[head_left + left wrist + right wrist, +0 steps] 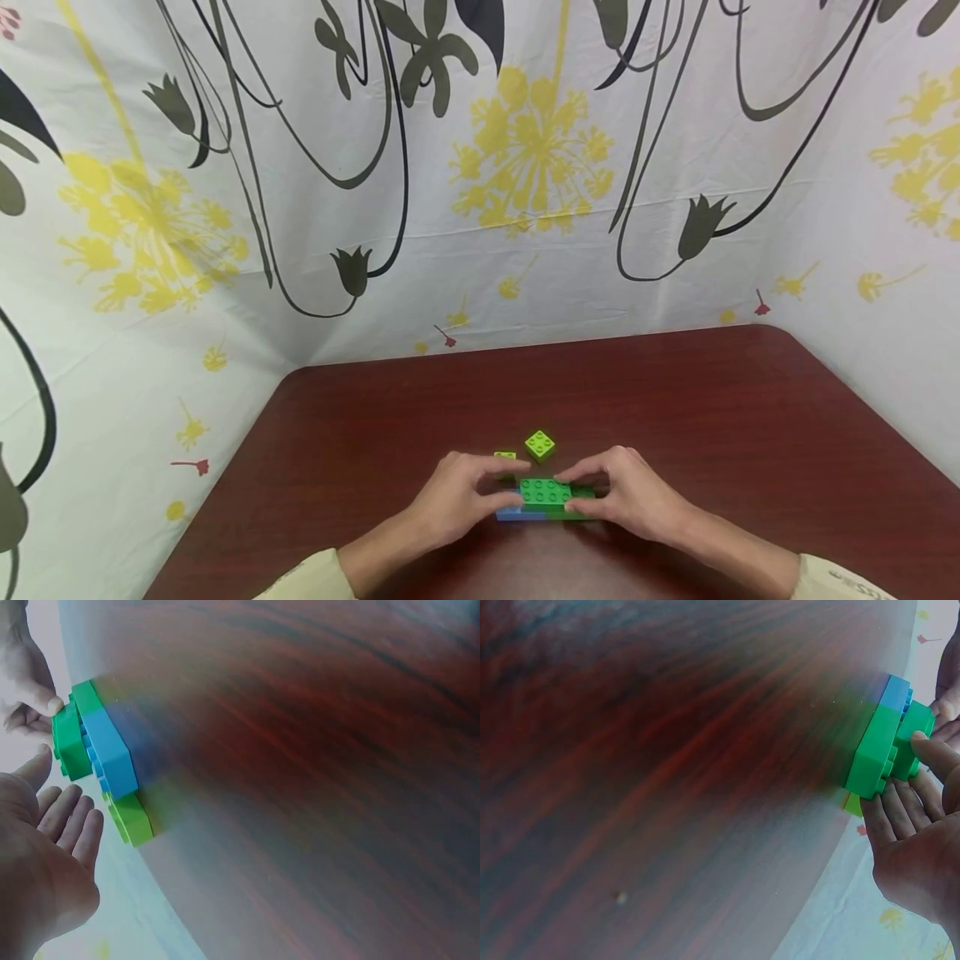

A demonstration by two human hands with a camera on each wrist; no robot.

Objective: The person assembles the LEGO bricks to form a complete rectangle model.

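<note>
A bright green brick (545,493) lies across the studs of a blue brick (521,516) and another green brick (583,493), which sit end to end on the table. At its right end, the right hand (637,496) pinches the upper brick, the thumb (920,736) against its side in the right wrist view. The left hand (453,500) is at the other end with fingers extended; in the left wrist view a small gap shows between its thumb (39,763) and the upper brick (70,744).
Behind the joined bricks, a lime brick (540,445) stands on the dark red table (675,400). A second lime brick (505,456) is partly hidden by the left hand. Patterned white cloth (420,300) hangs behind the table and along its sides.
</note>
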